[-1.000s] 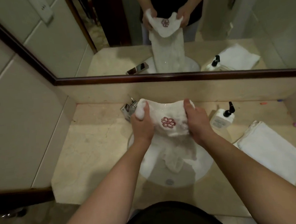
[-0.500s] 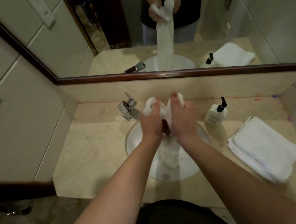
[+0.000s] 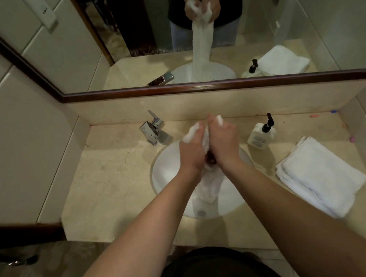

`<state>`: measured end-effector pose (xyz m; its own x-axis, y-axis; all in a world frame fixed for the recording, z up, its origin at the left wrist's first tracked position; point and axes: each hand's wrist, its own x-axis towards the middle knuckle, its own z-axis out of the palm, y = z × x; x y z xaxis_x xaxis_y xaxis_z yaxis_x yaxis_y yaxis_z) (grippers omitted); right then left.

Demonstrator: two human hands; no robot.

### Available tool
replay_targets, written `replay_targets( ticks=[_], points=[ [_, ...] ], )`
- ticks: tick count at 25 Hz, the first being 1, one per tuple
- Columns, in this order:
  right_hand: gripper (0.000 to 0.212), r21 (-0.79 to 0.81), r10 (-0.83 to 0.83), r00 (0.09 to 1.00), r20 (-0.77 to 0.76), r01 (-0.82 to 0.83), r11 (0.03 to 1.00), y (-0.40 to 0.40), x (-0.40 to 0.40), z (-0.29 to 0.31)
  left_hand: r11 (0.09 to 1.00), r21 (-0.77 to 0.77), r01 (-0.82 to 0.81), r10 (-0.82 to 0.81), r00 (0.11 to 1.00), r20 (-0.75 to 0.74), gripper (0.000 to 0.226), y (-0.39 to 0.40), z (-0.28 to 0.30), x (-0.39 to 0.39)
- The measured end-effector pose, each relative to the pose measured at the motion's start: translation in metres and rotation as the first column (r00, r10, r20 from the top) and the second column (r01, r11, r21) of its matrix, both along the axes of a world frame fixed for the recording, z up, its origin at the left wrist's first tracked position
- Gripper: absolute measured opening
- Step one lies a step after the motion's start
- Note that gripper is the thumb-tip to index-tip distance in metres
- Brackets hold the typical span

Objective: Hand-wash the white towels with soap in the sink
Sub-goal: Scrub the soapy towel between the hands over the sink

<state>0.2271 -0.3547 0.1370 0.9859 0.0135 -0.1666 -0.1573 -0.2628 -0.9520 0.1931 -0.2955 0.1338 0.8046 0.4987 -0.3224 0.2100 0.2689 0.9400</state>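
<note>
Now, hands: left hand (image 3: 192, 149) and right hand (image 3: 223, 143) pressed together over the sink (image 3: 164, 171), fingers curled and clamped on the wet towel (image 3: 210, 185).
Towel: bunched between both palms, white ends poking out above the fingers, tail hanging into the basin.
Spare towels: folded stack (image 3: 319, 175) near the countertop (image 3: 108, 184) right edge.
Soap bottle (image 3: 261, 134): upright, back right of sink.
Faucet (image 3: 154, 131): back left of sink.
</note>
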Motion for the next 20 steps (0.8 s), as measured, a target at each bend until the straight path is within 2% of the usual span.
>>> replay_targets(
  ticks=[2, 4, 6, 8, 11, 12, 13, 15, 16, 18, 20],
  points=[
    [0.04, 0.015, 0.088, 0.994, -0.061, -0.087, 0.996, 0.001, -0.009, -0.002, 0.998, -0.016, -0.065, 0.065, 0.997, -0.037, 0.027, 0.005, 0.004, 0.004],
    [0.042, -0.034, 0.229, 0.973, -0.018, -0.23, 0.973, 0.001, -0.018, -0.004, 0.983, -0.116, -0.143, 0.133, 0.987, -0.089, 0.036, 0.009, 0.006, 0.006],
    [0.043, -0.086, 0.127, 0.992, 0.016, -0.125, 0.988, -0.001, -0.005, -0.002, 0.992, -0.108, -0.068, 0.057, 0.993, -0.099, 0.04, 0.001, 0.008, 0.004],
    [0.043, -0.027, 0.02, 0.999, 0.048, -0.019, 0.999, -0.003, 0.002, -0.003, 0.997, -0.061, -0.043, 0.035, 0.991, -0.127, 0.043, -0.005, 0.008, 0.003],
    [0.044, -0.111, 0.242, 0.968, 0.062, -0.234, 0.966, -0.003, -0.015, -0.006, 0.986, -0.112, -0.121, 0.104, 0.984, -0.145, 0.042, 0.002, 0.009, 0.004],
    [0.046, -0.117, 0.243, 0.968, 0.062, -0.234, 0.965, -0.005, -0.014, -0.006, 0.994, -0.065, -0.085, 0.076, 0.99, -0.119, 0.04, 0.002, 0.007, 0.003],
    [0.047, -0.099, 0.169, 0.984, 0.056, -0.163, 0.982, -0.007, -0.008, -0.006, 1.0, -0.014, -0.016, 0.014, 0.995, -0.094, 0.04, 0.0, 0.006, 0.002],
    [0.05, 0.048, -0.006, 1.0, 0.005, 0.006, 0.999, -0.008, -0.005, -0.005, 0.995, 0.075, 0.064, -0.059, 0.995, -0.078, 0.043, -0.004, 0.002, -0.001],
    [0.05, 0.07, -0.007, 1.0, 0.001, 0.007, 0.998, -0.006, -0.009, -0.004, 0.996, 0.077, 0.035, -0.027, 0.994, -0.107, 0.045, -0.003, 0.004, 0.0],
    [0.049, 0.043, 0.104, 0.994, 0.031, -0.105, 0.993, -0.004, -0.024, -0.006, 0.997, 0.053, -0.05, 0.059, 0.983, -0.176, 0.046, 0.001, 0.005, 0.001],
    [0.049, 0.045, 0.057, 0.998, -0.005, -0.056, 0.997, -0.007, -0.016, -0.008, 0.996, 0.085, 0.03, -0.013, 0.982, -0.187, 0.047, -0.002, 0.007, -0.001]
  ],
)
